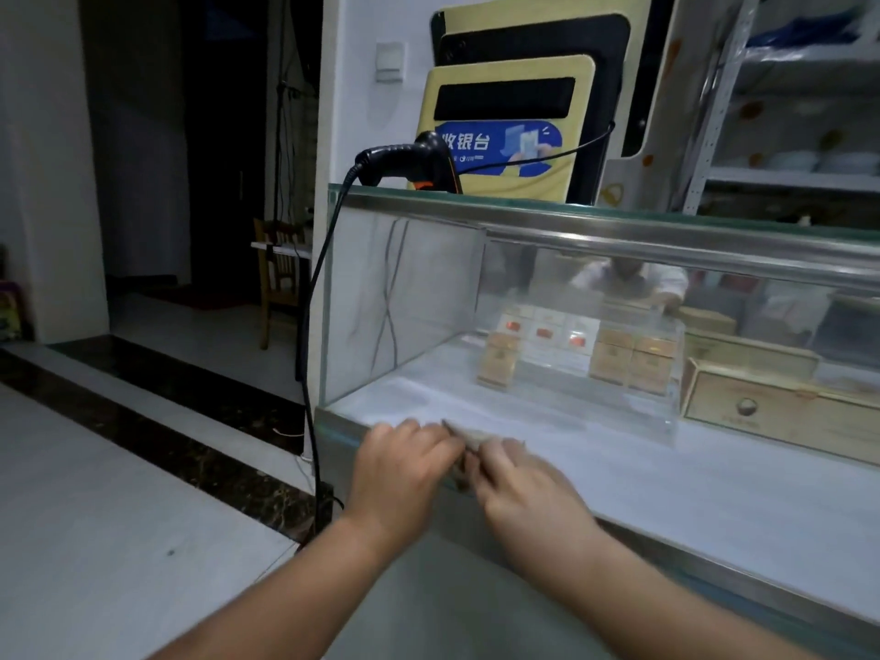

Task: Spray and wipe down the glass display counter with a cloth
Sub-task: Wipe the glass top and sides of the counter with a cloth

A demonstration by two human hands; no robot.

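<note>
The glass display counter fills the right half of the view, its front pane facing me. Both my hands meet at the pane's lower left corner. My left hand and my right hand together hold a small greyish cloth against the bottom metal frame. Only a little of the cloth shows between the fingers, and it is blurred. No spray bottle is in view.
A black barcode scanner sits on the counter top, and its cable hangs down the counter's left corner to the floor. Yellow-framed screens stand behind it. Boxes lie inside the case. A wooden chair stands back left.
</note>
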